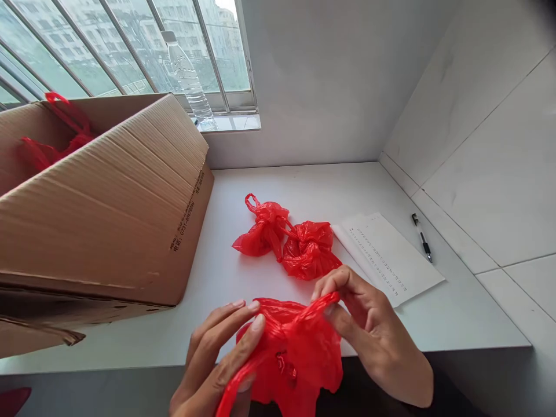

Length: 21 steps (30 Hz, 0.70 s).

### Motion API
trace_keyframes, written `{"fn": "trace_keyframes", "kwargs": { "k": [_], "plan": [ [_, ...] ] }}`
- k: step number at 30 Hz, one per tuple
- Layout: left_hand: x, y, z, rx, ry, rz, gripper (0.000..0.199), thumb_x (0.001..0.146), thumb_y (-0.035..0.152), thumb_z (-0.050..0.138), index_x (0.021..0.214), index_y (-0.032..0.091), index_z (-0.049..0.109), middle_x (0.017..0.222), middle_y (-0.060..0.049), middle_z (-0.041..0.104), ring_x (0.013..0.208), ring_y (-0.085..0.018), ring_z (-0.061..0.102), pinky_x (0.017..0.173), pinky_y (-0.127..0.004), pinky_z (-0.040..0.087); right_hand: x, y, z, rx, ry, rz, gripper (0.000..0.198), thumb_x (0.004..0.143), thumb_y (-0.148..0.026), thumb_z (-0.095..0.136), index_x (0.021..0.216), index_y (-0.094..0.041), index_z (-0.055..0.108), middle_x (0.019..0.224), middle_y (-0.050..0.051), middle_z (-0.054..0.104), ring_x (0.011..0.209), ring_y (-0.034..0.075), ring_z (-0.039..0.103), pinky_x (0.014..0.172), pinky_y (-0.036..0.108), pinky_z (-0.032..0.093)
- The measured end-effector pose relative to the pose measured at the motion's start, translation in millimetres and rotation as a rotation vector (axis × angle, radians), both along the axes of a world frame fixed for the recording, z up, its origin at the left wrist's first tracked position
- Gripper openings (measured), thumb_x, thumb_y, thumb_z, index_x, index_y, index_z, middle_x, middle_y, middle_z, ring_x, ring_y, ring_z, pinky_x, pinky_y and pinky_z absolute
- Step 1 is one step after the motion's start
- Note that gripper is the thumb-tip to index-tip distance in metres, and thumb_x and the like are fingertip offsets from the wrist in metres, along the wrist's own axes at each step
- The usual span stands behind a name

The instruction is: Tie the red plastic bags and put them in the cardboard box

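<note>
My left hand (219, 356) and my right hand (376, 336) both grip a crumpled red plastic bag (299, 353) at the near edge of the white counter (304, 179). The left hand pinches one stretched handle strip, the right pinches the other near the bag's top. Two more red bags lie tied into bundles just beyond: one (263, 229) to the left and one (310, 249) beside it, touching each other.
A large cardboard box (113, 202) stands at the left with red bags (52, 139) inside. A printed paper sheet (384, 255) and a pen (422, 237) lie at the right by the tiled wall. A clear water bottle (189, 81) stands on the windowsill.
</note>
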<state>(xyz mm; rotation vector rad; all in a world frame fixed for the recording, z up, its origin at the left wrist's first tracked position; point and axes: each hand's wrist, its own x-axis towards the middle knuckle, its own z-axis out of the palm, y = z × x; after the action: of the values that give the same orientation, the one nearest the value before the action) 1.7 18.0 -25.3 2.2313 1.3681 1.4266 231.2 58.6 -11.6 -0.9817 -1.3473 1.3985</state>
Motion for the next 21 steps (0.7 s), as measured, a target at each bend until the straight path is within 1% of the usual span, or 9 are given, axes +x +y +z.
{"fn": "trace_keyframes", "kwargs": {
  "k": [3,6,9,11,13,15,18,19,21],
  "plan": [
    [-36,-8,-20.9,-0.113,0.123,-0.016,0.050,0.090,0.003,0.050,0.133,0.026,0.061,0.131,-0.004,0.062,0.127,-0.028,0.052,0.104,-0.040,0.043,23,3,-18,-0.057,-0.101,-0.097,0.014,0.101,-0.039,0.054,0.096,-0.026,0.055,0.094,-0.002,0.056,0.088,0.014,0.054,0.081,0.025,0.043],
    [-46,-12,-36.2,-0.237,0.129,-0.012,0.044,0.095,0.010,0.044,0.132,0.029,0.061,0.136,-0.001,0.060,0.131,-0.023,0.050,0.104,-0.032,0.044,25,-1,-33,-0.064,-0.098,-0.157,0.014,0.103,-0.041,0.048,0.101,-0.027,0.050,0.106,0.000,0.059,0.100,0.015,0.057,0.090,0.027,0.044],
    [-24,-7,-45.9,-0.217,0.068,-0.021,0.042,0.102,0.035,0.037,0.140,0.033,0.052,0.152,-0.004,0.047,0.140,-0.032,0.040,0.109,-0.049,0.041,-1,-15,-44,-0.039,-0.084,-0.193,0.013,0.105,-0.040,0.039,0.105,-0.028,0.045,0.130,0.004,0.057,0.122,0.021,0.054,0.103,0.036,0.043],
    [-3,1,-55.6,-0.172,0.164,-0.067,0.052,0.100,0.045,0.038,0.150,0.029,0.039,0.159,-0.008,0.036,0.145,-0.037,0.031,0.113,-0.057,0.034,-24,-25,-56,0.014,-0.184,-0.200,0.010,0.105,-0.036,0.039,0.104,-0.028,0.045,0.142,0.006,0.051,0.133,0.023,0.046,0.109,0.040,0.040],
    [11,8,-70.3,-0.193,0.336,-0.105,0.058,0.100,0.036,0.042,0.154,0.020,0.030,0.162,-0.011,0.032,0.149,-0.034,0.025,0.118,-0.052,0.027,-41,-32,-77,0.134,-0.309,-0.192,0.007,0.104,-0.030,0.040,0.105,-0.027,0.046,0.146,0.007,0.047,0.139,0.024,0.041,0.111,0.041,0.040],
    [14,13,-87.9,-0.214,0.461,-0.109,0.060,0.098,0.026,0.046,0.154,0.016,0.030,0.163,-0.010,0.031,0.150,-0.031,0.022,0.122,-0.047,0.019,-47,-35,-102,0.275,-0.409,-0.188,0.008,0.102,-0.024,0.040,0.107,-0.026,0.046,0.145,0.008,0.050,0.140,0.023,0.041,0.109,0.041,0.043],
    [7,14,-109.4,-0.171,0.515,-0.063,0.062,0.093,0.032,0.056,0.151,0.021,0.038,0.159,-0.005,0.041,0.148,-0.029,0.029,0.123,-0.044,0.012,-42,-30,-138,0.434,-0.532,-0.228,0.009,0.100,-0.024,0.043,0.107,-0.024,0.048,0.138,0.010,0.057,0.134,0.024,0.049,0.101,0.040,0.051],
    [4,13,-113.7,-0.159,0.520,-0.044,0.061,0.093,0.035,0.057,0.150,0.024,0.040,0.153,-0.002,0.049,0.144,-0.027,0.036,0.123,-0.042,0.014,-39,-27,-148,0.488,-0.558,-0.261,0.009,0.099,-0.027,0.044,0.105,-0.024,0.050,0.134,0.010,0.060,0.129,0.025,0.054,0.097,0.039,0.054],
    [2,10,-118.2,-0.148,0.509,0.018,0.056,0.095,0.039,0.053,0.149,0.026,0.042,0.135,0.000,0.066,0.131,-0.023,0.053,0.120,-0.038,0.026,-36,-17,-164,0.568,-0.576,-0.301,0.010,0.098,-0.033,0.048,0.097,-0.025,0.054,0.122,0.009,0.067,0.114,0.026,0.064,0.086,0.036,0.059]
  ]
}}
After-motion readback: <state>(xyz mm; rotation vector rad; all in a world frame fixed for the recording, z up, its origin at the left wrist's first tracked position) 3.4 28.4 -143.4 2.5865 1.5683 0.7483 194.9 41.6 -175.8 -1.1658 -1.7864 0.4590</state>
